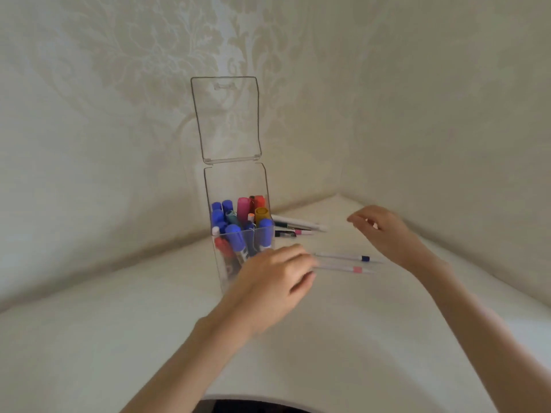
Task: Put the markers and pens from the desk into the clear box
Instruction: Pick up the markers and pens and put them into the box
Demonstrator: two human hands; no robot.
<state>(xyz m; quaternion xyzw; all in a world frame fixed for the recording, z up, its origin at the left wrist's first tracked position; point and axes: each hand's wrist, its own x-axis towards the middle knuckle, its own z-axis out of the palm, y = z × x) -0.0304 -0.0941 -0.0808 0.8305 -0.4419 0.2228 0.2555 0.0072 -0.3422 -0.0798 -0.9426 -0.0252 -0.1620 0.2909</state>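
While the clear box (238,234) stands on the white surface (149,338) with its lid up and many markers (235,222) inside, two pens (343,263) lie beside it. The left hand (274,281) covers their ends; I cannot tell its grip. The right hand (384,231) hovers, fingers spread, holding nothing.

From my feed I see a pale desk (119,338) filling the near part of the scene, its white top narrowing toward a far corner on the right. Two walls meet there. The left wall (104,99) carries cream wallpaper with a faint damask pattern of leaves and scrolls; the right wall (462,99) looks the same tone, its pattern fainter. Light is soft and even, with gentle shadow along the wall's base. A dark strip (253,408) shows at the desk's near edge.
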